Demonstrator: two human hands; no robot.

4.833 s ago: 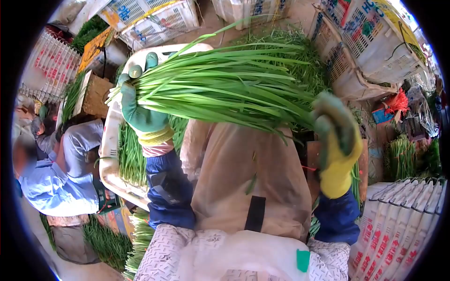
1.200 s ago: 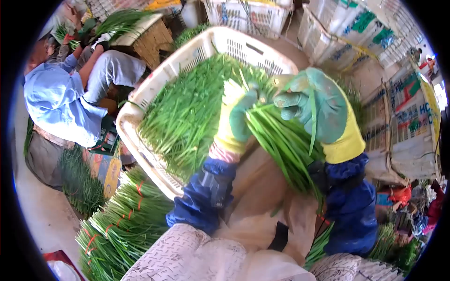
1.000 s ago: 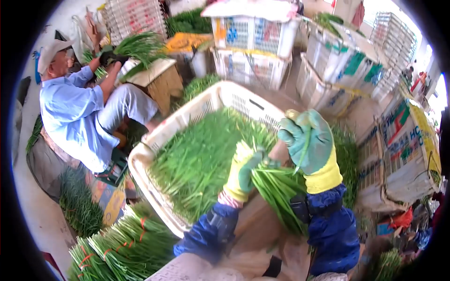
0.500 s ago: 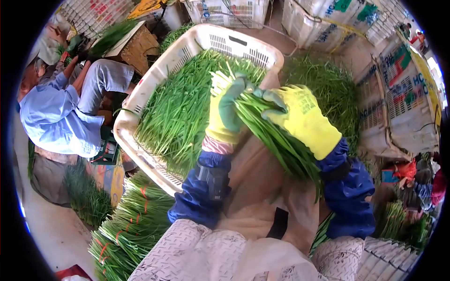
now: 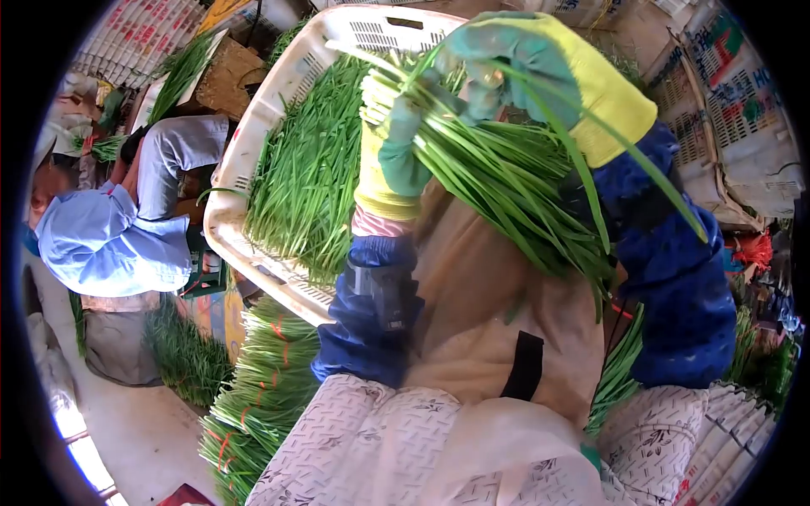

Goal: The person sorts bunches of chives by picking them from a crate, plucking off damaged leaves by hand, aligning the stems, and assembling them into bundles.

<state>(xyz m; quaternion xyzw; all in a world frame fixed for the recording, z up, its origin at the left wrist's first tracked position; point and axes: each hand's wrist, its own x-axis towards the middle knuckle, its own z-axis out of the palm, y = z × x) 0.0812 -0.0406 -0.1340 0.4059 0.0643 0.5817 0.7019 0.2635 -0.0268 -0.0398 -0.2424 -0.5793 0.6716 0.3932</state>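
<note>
My left hand [image 5: 396,160], in a green and yellow glove, is wrapped round a bunch of green stalks [image 5: 498,169] near its pale ends. The leafy part of the bunch hangs down to the right over my brown apron [image 5: 472,329]. Above the bunch, my right hand [image 5: 515,72], gloved alike, has its fingers bent together on a few loose long leaves [image 5: 624,139], which trail down to the right. Behind my left hand is a white crate [image 5: 228,215] holding many more green stalks [image 5: 308,169].
Tied green bundles [image 5: 261,388] with red bands are piled at the lower left. A person in a light blue shirt [image 5: 114,240] sits at the left beside a wooden box [image 5: 228,76]. White crates [image 5: 734,118] stand at the right, folded white crates [image 5: 734,430] at the lower right.
My right hand has risen from the bunch and turned, now with long leaves in its fingers. My left hand still holds the bunch. The view has shifted a little.
</note>
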